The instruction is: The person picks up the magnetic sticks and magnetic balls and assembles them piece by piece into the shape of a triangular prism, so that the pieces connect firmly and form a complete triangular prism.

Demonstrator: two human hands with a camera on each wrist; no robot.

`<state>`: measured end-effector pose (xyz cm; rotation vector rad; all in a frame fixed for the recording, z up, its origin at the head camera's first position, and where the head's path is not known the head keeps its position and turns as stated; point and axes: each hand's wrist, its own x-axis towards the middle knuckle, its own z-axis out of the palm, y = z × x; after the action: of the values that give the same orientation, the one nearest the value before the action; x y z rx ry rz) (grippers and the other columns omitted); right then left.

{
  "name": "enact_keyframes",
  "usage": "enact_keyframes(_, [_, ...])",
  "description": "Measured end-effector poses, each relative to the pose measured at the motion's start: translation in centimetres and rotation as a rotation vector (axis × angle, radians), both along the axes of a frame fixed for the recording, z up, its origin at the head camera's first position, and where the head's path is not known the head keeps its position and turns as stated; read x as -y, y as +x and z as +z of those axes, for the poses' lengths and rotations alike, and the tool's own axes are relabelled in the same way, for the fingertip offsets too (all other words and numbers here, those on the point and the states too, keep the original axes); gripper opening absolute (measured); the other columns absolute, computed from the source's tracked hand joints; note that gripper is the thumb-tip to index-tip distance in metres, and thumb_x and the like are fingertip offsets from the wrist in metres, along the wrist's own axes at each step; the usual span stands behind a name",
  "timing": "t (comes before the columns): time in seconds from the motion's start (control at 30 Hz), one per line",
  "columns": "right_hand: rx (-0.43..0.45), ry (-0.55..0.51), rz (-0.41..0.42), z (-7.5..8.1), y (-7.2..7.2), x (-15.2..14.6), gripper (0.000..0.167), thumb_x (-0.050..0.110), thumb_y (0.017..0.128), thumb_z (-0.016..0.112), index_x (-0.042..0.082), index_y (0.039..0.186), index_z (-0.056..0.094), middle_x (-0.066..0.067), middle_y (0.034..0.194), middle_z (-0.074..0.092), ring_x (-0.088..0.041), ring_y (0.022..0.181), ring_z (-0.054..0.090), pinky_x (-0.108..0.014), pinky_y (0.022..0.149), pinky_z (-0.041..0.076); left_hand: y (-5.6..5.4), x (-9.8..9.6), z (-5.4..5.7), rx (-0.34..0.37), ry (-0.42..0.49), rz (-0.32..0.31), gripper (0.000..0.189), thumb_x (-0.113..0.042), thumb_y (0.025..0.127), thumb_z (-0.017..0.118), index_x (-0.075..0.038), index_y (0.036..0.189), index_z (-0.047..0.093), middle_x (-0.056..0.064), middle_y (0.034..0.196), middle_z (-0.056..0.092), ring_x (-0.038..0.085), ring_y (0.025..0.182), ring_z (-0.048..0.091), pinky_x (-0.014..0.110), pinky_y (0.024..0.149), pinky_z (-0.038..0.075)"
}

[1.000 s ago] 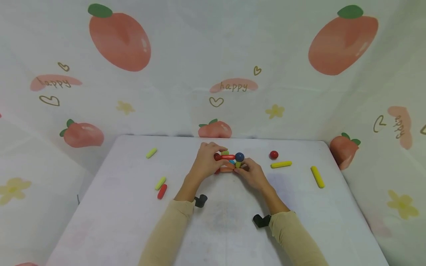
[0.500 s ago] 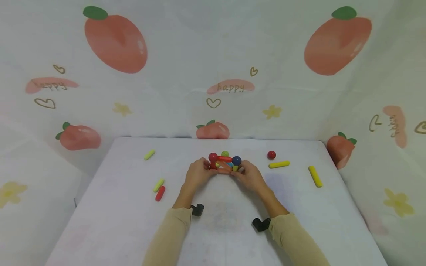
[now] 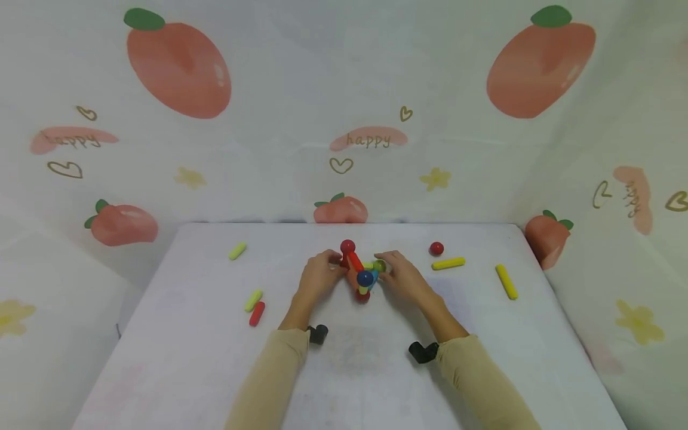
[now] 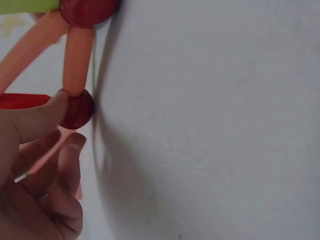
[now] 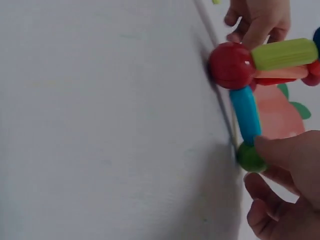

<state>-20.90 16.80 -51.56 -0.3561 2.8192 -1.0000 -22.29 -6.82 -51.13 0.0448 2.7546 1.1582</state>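
Note:
A small frame of magnetic-looking balls and coloured rods stands between the two hands. In the head view its red rod (image 3: pixel 355 261) joins an upper red ball (image 3: pixel 347 245) at the back to a blue ball (image 3: pixel 365 278) nearer me. Below the blue ball sits another red ball (image 3: pixel 362 296). My left hand (image 3: pixel 318 276) pinches a low red ball (image 4: pixel 80 111) at the end of an orange rod (image 4: pixel 78 60). On the other side my right hand (image 3: pixel 404 277) pinches a green ball (image 5: pixel 251 159) joined to a light-blue rod (image 5: pixel 246 114).
Left on the white table (image 3: pixel 355 382) lie pale yellow-green rods (image 3: pixel 237 251) and a red rod (image 3: pixel 257 313). To the right are a loose red ball (image 3: pixel 436 248), a yellow rod (image 3: pixel 448 263) and another yellow rod (image 3: pixel 506 282). A printed cloth (image 3: pixel 279 119) hangs behind.
The frame has turned clockwise seen from above: its blue ball went from the right to the front. The left hand came down from the top bar, and the right hand now holds the green ball.

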Motion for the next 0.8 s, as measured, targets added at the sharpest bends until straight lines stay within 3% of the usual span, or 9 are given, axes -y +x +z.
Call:
enact_keyframes(0.1, [0.005,0.001,-0.001,-0.5,0.2,-0.1,0.042,0.013,0.097,0.069,0.014,0.138,0.061,-0.008,0.134,0.061,-0.025,0.125,0.060,-0.046,0.111,0.049,1.1,0.2,0.6,0.046,-0.042,-0.020,0.037,-0.021,0.088,0.079,-0.012,0.122,0.068,0.006,0.111,0.074,0.026,0.105,0.066,0.044,0.098,0.055])
enact_keyframes(0.23, [-0.005,-0.016,-0.056,-0.8,1.0,-0.1,0.036,0.016,0.094,0.072,0.013,0.130,0.065,-0.006,0.124,0.064,-0.022,0.115,0.061,-0.046,0.107,0.052,2.9,0.8,0.7,0.157,-0.038,-0.102,0.036,-0.024,0.082,0.085,-0.014,0.113,0.070,0.001,0.098,0.073,0.019,0.092,0.065,0.040,0.089,0.057])
enact_keyframes(0.3, [-0.019,-0.024,-0.086,-0.9,1.4,0.0,0.035,0.017,0.092,0.074,0.012,0.125,0.066,-0.006,0.120,0.064,-0.021,0.108,0.061,-0.045,0.103,0.054,3.6,0.9,0.6,0.166,-0.028,-0.133,0.039,-0.028,0.081,0.086,-0.014,0.114,0.070,-0.001,0.095,0.074,0.016,0.090,0.066,0.039,0.086,0.056])
enact_keyframes(0.4, [-0.025,-0.025,-0.135,-1.0,2.0,0.5,0.033,0.022,0.089,0.077,0.011,0.118,0.065,-0.005,0.111,0.063,-0.019,0.098,0.059,-0.039,0.092,0.055,3.9,0.7,0.3,0.110,-0.016,-0.108,0.043,-0.034,0.083,0.084,-0.012,0.117,0.070,-0.001,0.094,0.075,0.016,0.087,0.066,0.038,0.082,0.055])
enact_keyframes(0.53, [0.014,-0.031,-0.141,-1.1,2.5,1.4,0.037,0.032,0.086,0.082,0.011,0.108,0.061,-0.003,0.097,0.060,-0.016,0.085,0.055,-0.030,0.075,0.050,3.1,0.0,0.0,0.011,-0.038,0.008,0.041,-0.037,0.089,0.079,-0.010,0.119,0.070,0.003,0.096,0.074,0.019,0.086,0.065,0.039,0.080,0.055])
enact_keyframes(0.63, [0.073,-0.047,-0.126,-0.9,2.6,1.7,0.039,0.039,0.085,0.082,0.013,0.104,0.061,-0.001,0.089,0.062,-0.015,0.081,0.055,-0.027,0.070,0.048,2.0,-0.6,-0.3,-0.057,-0.081,0.066,0.037,-0.037,0.091,0.076,-0.011,0.117,0.072,0.004,0.102,0.075,0.023,0.094,0.069,0.043,0.084,0.057])
enact_keyframes(0.7, [0.092,-0.057,-0.148,-0.7,2.3,1.7,0.037,0.042,0.089,0.078,0.014,0.107,0.062,-0.001,0.091,0.064,-0.016,0.083,0.057,-0.029,0.073,0.051,1.2,-0.9,-0.5,-0.082,-0.099,0.087,0.035,-0.036,0.092,0.075,-0.012,0.117,0.073,0.004,0.106,0.077,0.023,0.100,0.071,0.044,0.088,0.057])
enact_keyframes(0.8, [0.040,-0.045,-0.190,-0.3,1.2,1.3,0.039,0.040,0.097,0.068,0.011,0.123,0.063,-0.006,0.109,0.066,-0.022,0.095,0.062,-0.038,0.086,0.057,0.1,-1.3,-0.4,-0.105,-0.094,0.103,0.033,-0.033,0.093,0.074,-0.012,0.119,0.074,0.004,0.109,0.078,0.025,0.105,0.072,0.047,0.090,0.058])
